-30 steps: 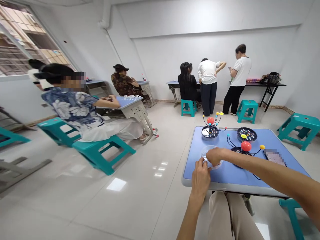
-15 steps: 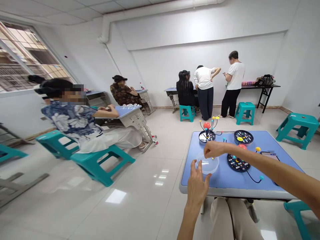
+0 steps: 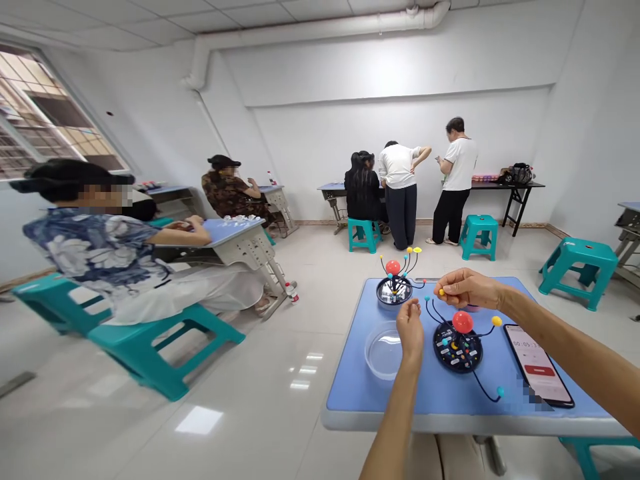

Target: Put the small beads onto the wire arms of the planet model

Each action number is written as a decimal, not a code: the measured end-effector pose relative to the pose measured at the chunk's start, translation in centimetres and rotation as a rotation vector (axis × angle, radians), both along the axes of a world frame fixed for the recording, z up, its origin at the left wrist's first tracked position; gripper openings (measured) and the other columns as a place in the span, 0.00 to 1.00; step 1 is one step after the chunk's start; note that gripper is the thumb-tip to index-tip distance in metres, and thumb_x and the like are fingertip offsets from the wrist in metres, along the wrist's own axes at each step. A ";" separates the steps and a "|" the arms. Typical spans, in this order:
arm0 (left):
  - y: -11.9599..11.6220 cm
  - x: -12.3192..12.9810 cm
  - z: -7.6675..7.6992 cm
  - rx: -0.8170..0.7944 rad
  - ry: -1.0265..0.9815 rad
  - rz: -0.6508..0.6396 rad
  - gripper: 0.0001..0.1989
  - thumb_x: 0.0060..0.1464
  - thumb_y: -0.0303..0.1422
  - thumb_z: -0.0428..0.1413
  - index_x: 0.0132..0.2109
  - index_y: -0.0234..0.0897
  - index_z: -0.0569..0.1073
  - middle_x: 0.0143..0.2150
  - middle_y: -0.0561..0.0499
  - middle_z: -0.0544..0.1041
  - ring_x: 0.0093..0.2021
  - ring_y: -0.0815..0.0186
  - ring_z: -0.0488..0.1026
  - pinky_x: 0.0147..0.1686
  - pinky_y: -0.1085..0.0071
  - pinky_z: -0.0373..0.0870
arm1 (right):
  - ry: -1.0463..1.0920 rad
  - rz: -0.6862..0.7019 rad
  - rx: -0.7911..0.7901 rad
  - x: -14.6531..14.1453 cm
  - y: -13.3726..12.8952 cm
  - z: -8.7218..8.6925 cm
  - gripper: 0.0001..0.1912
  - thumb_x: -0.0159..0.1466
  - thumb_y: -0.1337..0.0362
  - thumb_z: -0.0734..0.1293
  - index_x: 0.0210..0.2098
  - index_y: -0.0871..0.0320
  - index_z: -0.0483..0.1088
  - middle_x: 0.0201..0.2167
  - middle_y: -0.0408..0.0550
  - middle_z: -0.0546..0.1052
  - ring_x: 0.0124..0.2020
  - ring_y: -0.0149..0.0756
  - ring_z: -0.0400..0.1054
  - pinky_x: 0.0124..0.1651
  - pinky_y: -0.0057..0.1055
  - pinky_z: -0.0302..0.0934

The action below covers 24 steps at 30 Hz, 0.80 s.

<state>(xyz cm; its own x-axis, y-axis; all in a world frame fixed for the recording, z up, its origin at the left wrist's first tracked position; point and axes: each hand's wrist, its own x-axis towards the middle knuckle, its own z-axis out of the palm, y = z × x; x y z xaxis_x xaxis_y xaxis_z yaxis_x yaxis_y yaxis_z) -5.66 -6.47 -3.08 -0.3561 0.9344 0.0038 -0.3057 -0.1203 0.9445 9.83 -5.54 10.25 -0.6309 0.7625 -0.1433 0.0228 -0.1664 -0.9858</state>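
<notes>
My right hand (image 3: 467, 288) pinches a small yellow ball (image 3: 441, 292) between its fingertips, above the blue table. Close by on the left, my left hand (image 3: 411, 328) is raised with its fingers curled together; anything in them is hidden. Below my hands stands a planet model (image 3: 457, 348) with a round black base, a red centre ball (image 3: 463, 322) and thin black arms tipped with coloured balls. A clear round plastic dish (image 3: 383, 353) lies left of it, partly behind my left forearm. Farther back is another model (image 3: 394, 291) with a red ball and several arms.
A phone (image 3: 537, 367) showing a timer lies at the table's right. The blue table's front edge (image 3: 450, 421) is near my lap. Several people sit or stand at other desks, one in a floral shirt (image 3: 100, 253) at left. Teal stools (image 3: 580, 263) stand around.
My right hand has lifted from the plastic dish and moved right with a yellow ball in its fingers. The left hand has moved from the dish towards it and curled its fingers. The view has shifted.
</notes>
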 end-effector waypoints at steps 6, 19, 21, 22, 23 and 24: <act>2.8 1.3 -0.8 -0.039 -0.147 -0.059 0.05 0.51 0.31 0.58 0.34 0.33 0.77 0.34 0.48 0.78 0.37 0.67 0.75 0.42 0.69 0.70 | -0.077 -0.101 0.018 2.1 1.7 -0.7 0.17 0.48 0.60 0.76 0.34 0.63 0.76 0.24 0.43 0.71 0.23 0.25 0.59 0.24 0.25 0.51; 4.3 2.1 -2.4 -0.139 -0.354 -0.244 0.04 0.47 0.27 0.62 0.32 0.30 0.78 0.30 0.46 0.79 0.32 0.68 0.76 0.41 0.69 0.71 | -0.515 -0.177 0.314 1.1 7.4 -6.4 0.06 0.48 0.68 0.68 0.27 0.61 0.75 0.18 0.42 0.71 0.21 0.29 0.63 0.23 0.25 0.56; 4.3 2.1 -2.4 -0.156 -0.384 -0.290 0.03 0.47 0.27 0.62 0.31 0.30 0.78 0.29 0.46 0.79 0.32 0.67 0.77 0.41 0.69 0.71 | -0.557 -0.148 0.344 0.7 7.6 -7.0 0.07 0.48 0.68 0.67 0.28 0.61 0.75 0.17 0.41 0.71 0.21 0.29 0.63 0.23 0.25 0.57; 4.3 2.1 -2.4 -0.165 -0.398 -0.314 0.03 0.47 0.27 0.62 0.31 0.29 0.77 0.29 0.45 0.79 0.32 0.67 0.77 0.41 0.69 0.72 | -0.573 -0.137 0.357 0.5 7.6 -7.2 0.07 0.49 0.68 0.67 0.28 0.61 0.75 0.16 0.41 0.71 0.20 0.30 0.63 0.23 0.25 0.57; 4.3 2.1 -2.4 -0.174 -0.412 -0.337 0.03 0.47 0.27 0.62 0.31 0.29 0.77 0.29 0.45 0.79 0.32 0.66 0.77 0.40 0.69 0.72 | -0.587 -0.127 0.370 0.3 7.6 -7.3 0.07 0.49 0.68 0.66 0.28 0.61 0.75 0.16 0.41 0.71 0.20 0.29 0.63 0.23 0.25 0.57; 4.3 2.1 -2.4 -0.183 -0.425 -0.360 0.03 0.48 0.26 0.61 0.31 0.29 0.77 0.29 0.45 0.79 0.31 0.66 0.77 0.40 0.69 0.72 | -0.597 -0.117 0.383 0.1 7.6 -7.4 0.07 0.49 0.68 0.66 0.28 0.61 0.74 0.16 0.41 0.71 0.20 0.29 0.63 0.23 0.25 0.57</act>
